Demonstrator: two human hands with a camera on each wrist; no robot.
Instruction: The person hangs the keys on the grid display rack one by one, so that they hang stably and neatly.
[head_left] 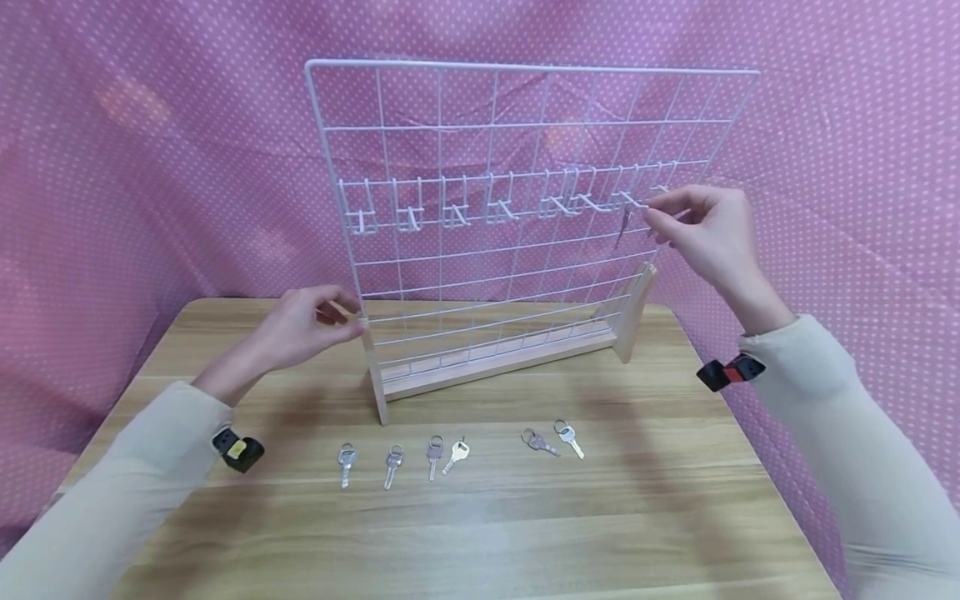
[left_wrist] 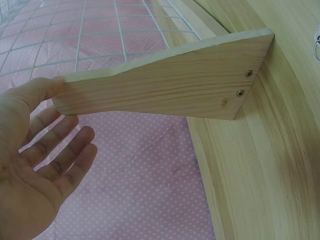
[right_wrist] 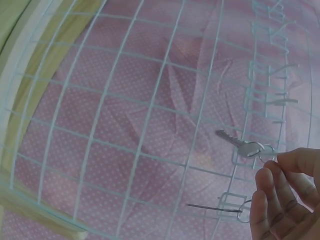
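Note:
A white wire grid rack (head_left: 532, 66) stands on a wooden base, with several hooks (head_left: 501, 208) in a row across it. At its right end my right hand (head_left: 708, 229) pinches the ring of a key (right_wrist: 248, 148) between thumb and fingertips, close to a hook. A second key (right_wrist: 212, 207), seen edge-on, hangs by its ring from the neighbouring hook in the right wrist view. My left hand (head_left: 307, 325) grips the top end of the rack's left wooden leg (left_wrist: 165, 82) between thumb and index finger; its other fingers are loosely bent.
Several keys with rings lie on the wooden table (head_left: 487, 533) in front of the rack, among them a silver key (head_left: 346, 463) at the left and another key (head_left: 570, 438) at the right. A pink dotted curtain (head_left: 187, 167) hangs behind the rack.

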